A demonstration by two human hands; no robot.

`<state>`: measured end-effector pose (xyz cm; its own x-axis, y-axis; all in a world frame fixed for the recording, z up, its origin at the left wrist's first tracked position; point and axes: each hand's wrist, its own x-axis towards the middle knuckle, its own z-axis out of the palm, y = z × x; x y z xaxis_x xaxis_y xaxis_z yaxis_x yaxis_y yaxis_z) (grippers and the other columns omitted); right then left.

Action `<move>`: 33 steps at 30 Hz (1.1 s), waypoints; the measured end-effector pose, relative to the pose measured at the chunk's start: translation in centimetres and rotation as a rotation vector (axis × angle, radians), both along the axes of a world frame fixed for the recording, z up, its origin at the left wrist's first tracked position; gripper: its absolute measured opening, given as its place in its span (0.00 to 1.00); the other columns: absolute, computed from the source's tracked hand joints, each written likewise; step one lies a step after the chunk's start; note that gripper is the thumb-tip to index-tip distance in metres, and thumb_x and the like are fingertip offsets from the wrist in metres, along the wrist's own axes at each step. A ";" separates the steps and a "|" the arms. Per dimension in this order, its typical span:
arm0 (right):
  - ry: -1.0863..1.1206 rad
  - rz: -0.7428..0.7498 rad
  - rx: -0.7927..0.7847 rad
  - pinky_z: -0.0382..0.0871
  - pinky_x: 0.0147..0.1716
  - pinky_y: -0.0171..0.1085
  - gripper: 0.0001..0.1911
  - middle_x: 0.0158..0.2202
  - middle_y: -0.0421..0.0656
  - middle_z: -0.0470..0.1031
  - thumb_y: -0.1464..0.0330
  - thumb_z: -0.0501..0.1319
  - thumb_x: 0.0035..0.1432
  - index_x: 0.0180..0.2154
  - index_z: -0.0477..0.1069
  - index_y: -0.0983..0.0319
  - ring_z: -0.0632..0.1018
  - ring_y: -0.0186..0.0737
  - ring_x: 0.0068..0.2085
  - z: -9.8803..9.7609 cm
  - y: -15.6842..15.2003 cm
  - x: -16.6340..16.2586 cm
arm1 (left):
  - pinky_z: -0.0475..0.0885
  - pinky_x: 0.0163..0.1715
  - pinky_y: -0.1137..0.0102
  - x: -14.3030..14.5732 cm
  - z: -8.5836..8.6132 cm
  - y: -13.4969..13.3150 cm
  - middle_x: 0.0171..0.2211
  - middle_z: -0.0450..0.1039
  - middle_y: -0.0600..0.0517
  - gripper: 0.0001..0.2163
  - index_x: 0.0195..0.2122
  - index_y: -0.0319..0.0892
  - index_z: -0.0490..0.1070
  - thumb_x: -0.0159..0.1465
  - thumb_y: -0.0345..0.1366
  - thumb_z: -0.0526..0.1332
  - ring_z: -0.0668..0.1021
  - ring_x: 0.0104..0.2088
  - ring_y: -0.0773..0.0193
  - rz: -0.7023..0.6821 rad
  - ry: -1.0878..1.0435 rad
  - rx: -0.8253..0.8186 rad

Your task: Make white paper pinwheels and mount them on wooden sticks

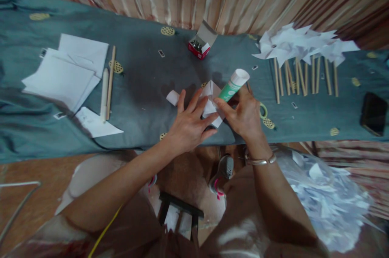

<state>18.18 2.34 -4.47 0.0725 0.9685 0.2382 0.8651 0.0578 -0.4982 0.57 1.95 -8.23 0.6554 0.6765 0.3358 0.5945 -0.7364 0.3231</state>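
White folded paper (209, 109) lies, in the head view, on a teal cloth with yellow pineapple prints (142, 63). The left hand (189, 126) is spread, and its fingers rest upon this paper. The right hand (246, 114) grips a green and white cylindrical glue stick (231, 88), tilted over the paper; whether its lower end touches, I cannot tell. Near the left fingers lies a small white cylindrical cap (173, 98). Farther back stands an opened red cardboard box (198, 50). White paper pinwheels on wooden sticks (299, 45) lie at the right.
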 end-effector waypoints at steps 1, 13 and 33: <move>0.004 -0.003 -0.003 0.64 0.28 0.39 0.20 0.27 0.42 0.73 0.51 0.60 0.55 0.39 0.67 0.61 0.73 0.41 0.27 0.0 0.1 0.0 | 0.40 0.60 0.35 0.0 0.0 0.0 0.62 0.62 0.44 0.17 0.51 0.49 0.70 0.62 0.48 0.59 0.56 0.65 0.43 -0.001 0.004 0.002; -0.001 0.002 0.008 0.64 0.27 0.38 0.19 0.25 0.41 0.73 0.51 0.60 0.55 0.38 0.67 0.60 0.73 0.41 0.25 -0.1 0.6 -0.5 | 0.43 0.59 0.34 0.0 0.4 0.0 0.61 0.62 0.42 0.18 0.51 0.48 0.69 0.62 0.48 0.59 0.57 0.65 0.42 0.000 0.033 0.016; 0.020 0.052 -0.013 0.65 0.28 0.38 0.18 0.26 0.41 0.75 0.53 0.60 0.56 0.38 0.67 0.61 0.74 0.41 0.26 -0.2 0.6 -1.3 | 0.42 0.59 0.33 0.0 0.4 0.0 0.61 0.62 0.43 0.16 0.49 0.47 0.71 0.62 0.46 0.60 0.55 0.65 0.41 -0.015 -0.004 -0.009</move>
<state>16.91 2.94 -4.63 0.0267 0.9741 0.2247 0.8510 0.0958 -0.5163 0.54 1.95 -7.87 0.6644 0.6692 0.3327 0.5817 -0.7426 0.3320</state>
